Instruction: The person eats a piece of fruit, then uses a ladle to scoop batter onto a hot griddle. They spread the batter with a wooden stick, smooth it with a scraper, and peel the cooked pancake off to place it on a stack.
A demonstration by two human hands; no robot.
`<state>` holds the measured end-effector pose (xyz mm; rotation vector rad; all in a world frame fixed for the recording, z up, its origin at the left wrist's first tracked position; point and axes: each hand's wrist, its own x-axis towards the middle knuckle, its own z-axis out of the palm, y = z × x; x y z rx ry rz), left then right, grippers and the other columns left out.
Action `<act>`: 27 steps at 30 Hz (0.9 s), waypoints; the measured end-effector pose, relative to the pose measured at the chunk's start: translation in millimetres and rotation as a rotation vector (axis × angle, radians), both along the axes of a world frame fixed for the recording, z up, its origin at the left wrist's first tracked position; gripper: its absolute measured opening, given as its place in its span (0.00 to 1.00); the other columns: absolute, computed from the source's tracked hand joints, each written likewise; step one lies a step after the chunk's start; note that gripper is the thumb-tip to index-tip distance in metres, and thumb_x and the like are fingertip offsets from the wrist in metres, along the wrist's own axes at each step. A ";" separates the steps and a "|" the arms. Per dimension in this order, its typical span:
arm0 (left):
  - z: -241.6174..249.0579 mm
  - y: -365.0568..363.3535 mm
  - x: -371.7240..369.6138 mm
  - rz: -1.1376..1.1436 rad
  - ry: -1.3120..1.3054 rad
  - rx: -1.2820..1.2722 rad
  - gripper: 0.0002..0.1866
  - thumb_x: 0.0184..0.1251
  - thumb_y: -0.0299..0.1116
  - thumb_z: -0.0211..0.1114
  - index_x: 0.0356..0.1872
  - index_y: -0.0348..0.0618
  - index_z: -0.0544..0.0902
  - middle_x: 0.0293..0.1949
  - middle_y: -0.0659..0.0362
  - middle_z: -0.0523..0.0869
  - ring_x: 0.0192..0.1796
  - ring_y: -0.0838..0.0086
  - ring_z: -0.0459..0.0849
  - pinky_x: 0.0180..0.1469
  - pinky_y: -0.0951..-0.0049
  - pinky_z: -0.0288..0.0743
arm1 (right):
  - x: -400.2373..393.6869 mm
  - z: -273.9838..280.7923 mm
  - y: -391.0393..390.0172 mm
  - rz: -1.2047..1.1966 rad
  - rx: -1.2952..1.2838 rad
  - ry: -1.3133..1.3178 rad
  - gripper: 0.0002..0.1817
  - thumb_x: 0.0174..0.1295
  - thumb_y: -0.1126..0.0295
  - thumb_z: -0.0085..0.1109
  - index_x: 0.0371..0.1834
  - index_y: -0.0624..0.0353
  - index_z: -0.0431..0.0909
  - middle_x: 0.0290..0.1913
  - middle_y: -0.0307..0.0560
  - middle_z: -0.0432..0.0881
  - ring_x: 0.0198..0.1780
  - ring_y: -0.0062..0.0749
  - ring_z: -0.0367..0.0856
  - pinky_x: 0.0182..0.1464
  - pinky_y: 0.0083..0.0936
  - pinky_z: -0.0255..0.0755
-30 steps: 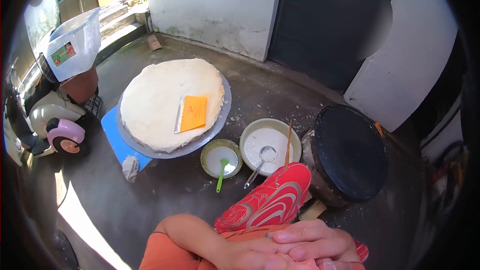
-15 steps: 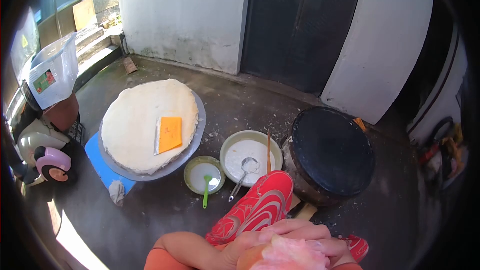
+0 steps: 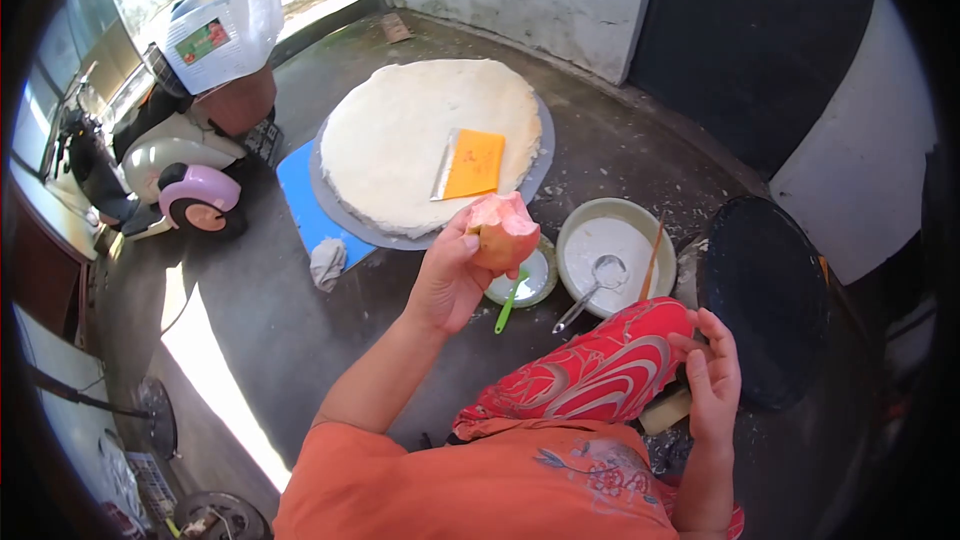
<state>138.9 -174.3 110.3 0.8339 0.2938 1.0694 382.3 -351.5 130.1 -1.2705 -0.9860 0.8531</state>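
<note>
My left hand (image 3: pixel 455 275) is raised in front of me, its fingers closed around a bitten peach (image 3: pixel 503 232) with pink flesh showing at the top. My right hand (image 3: pixel 712 370) is above my right knee, holding nothing, its fingers loosely bent and apart. Beyond the fruit, a thick round stack of pale thin sheets (image 3: pixel 420 130) rests on a grey disc, with an orange scraper (image 3: pixel 474 162) lying on top. A small bowl (image 3: pixel 545 290) with a green-handled utensil (image 3: pixel 508 308) is partly hidden by the peach. Beside it, a bigger bowl (image 3: pixel 570 215) contains white batter, a metal ladle (image 3: pixel 590 290) and a wooden stick (image 3: pixel 652 258).
A round black griddle (image 3: pixel 765 300) stands at my right. The disc sits over a blue stool (image 3: pixel 310 205) with a grey cloth (image 3: pixel 327 265) at its corner. A scooter (image 3: pixel 170 180) carrying a clear plastic bin (image 3: pixel 225 30) is at left; a dark door (image 3: pixel 750 60) is ahead.
My left hand has lifted the peach up and forward from close to my body. My right hand has come away from it to the right. The view has swung left and down.
</note>
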 end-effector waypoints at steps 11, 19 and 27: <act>-115.3 110.0 -196.6 1.000 1.058 0.105 0.37 0.41 0.32 0.66 0.56 0.30 0.63 0.51 0.49 0.67 0.52 0.67 0.71 0.52 0.73 0.68 | 76.4 -51.1 -28.6 -0.267 -0.278 -0.188 0.15 0.66 0.69 0.45 0.53 0.60 0.70 0.50 0.40 0.75 0.42 0.18 0.76 0.43 0.14 0.67; -181.5 147.1 -258.9 1.077 1.176 0.001 0.49 0.38 0.35 0.69 0.65 0.38 0.54 0.56 0.43 0.65 0.57 0.57 0.69 0.56 0.68 0.65 | 82.1 -78.6 -25.3 -0.254 -0.349 -0.192 0.14 0.66 0.68 0.45 0.52 0.60 0.71 0.47 0.38 0.76 0.40 0.16 0.76 0.40 0.12 0.68; -157.9 125.0 -270.1 0.738 1.206 -0.142 0.62 0.35 0.36 0.74 0.67 0.36 0.36 0.64 0.49 0.62 0.62 0.64 0.65 0.61 0.71 0.60 | 99.9 -103.9 -17.4 -0.316 -0.493 -0.147 0.15 0.65 0.68 0.47 0.52 0.60 0.71 0.46 0.38 0.76 0.40 0.17 0.75 0.39 0.14 0.67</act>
